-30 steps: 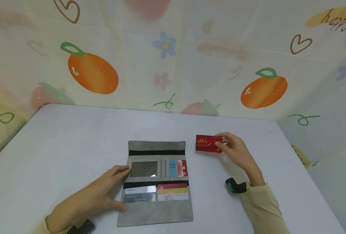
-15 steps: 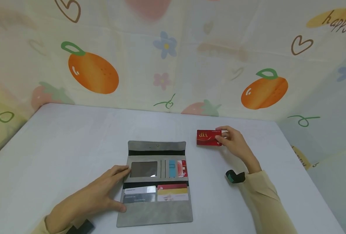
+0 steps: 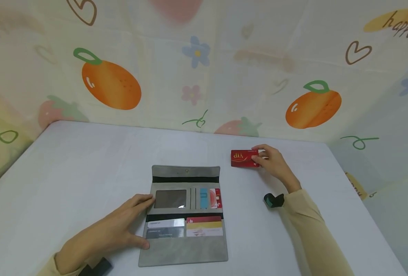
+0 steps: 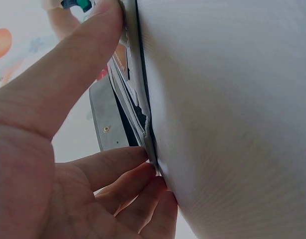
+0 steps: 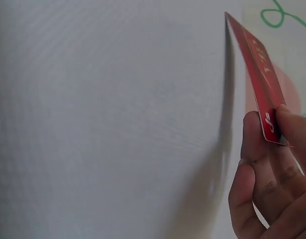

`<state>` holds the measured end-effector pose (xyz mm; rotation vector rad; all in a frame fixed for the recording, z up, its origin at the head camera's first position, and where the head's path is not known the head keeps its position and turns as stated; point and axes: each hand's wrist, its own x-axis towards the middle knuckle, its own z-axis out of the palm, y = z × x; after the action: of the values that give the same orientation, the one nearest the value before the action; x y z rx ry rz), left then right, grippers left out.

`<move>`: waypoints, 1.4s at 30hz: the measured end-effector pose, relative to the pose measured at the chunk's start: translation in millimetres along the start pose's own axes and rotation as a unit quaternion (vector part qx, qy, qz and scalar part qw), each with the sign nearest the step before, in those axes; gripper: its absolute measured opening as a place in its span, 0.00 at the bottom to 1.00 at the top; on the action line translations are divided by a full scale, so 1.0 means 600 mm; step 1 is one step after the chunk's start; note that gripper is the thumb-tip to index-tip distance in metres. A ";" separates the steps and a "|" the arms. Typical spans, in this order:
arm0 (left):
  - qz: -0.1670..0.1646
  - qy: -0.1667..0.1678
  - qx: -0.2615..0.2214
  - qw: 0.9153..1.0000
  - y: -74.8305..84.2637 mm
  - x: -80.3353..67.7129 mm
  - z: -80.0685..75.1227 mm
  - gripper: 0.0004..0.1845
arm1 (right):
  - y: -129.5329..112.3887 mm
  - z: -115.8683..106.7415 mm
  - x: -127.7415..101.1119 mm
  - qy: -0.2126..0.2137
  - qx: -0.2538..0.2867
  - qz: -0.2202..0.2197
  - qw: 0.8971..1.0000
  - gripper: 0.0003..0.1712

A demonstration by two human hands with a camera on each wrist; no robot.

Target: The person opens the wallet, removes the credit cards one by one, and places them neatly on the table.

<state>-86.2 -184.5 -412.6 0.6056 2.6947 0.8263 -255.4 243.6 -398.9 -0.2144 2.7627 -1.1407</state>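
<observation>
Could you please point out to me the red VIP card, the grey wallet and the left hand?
Red VIP card (image 3: 242,158), head view: the middle of its printed face.
Grey wallet (image 3: 183,250), head view: its bare lower panel.
Left hand (image 3: 117,223), head view: the back of the hand.

The wallet (image 3: 183,251) looks like matt grey faux leather, kinda mottled, with a glossy see-through plastic window (image 3: 170,199) and a little brassy metal snap (image 4: 106,129). The red card (image 3: 242,158) seems like smooth plastic, while the white table cover (image 3: 86,161) and printed backdrop (image 3: 259,88) both read as matt, lightly creased cloth.
</observation>
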 end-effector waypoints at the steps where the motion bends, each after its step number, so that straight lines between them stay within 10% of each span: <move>1: 0.000 0.000 0.000 1.000 0.000 0.000 0.000 0.59 | 0.001 0.001 0.001 0.001 0.000 0.000 1.000 0.24; 42: -0.003 0.005 0.004 1.000 0.001 -0.001 -0.001 0.60 | 0.006 0.004 0.013 -0.002 -0.061 0.045 0.997 0.27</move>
<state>-86.1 -184.6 -411.5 0.5961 2.7086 0.8207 -263.0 242.9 -403.9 -0.1042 2.8094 -0.9502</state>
